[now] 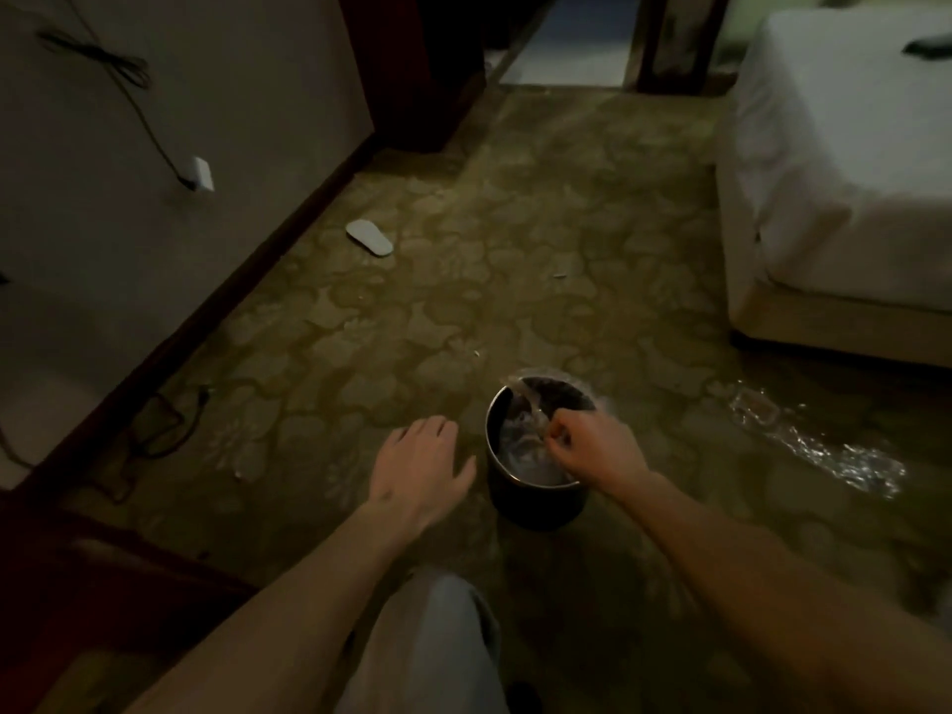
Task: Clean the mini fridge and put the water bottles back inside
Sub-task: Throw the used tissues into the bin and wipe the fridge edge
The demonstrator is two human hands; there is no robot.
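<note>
Right hand (592, 445) pinches clear liner (525, 404) over bin (536, 502); left hand (420, 466) spread, best steadying the rim.

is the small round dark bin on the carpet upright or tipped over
Upright: the small round dark bin stands on its base, rim facing up, clear plastic liner inside.

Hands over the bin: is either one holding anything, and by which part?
The right hand pinches the clear liner at the bin's rim. The left hand holds nothing.
</note>
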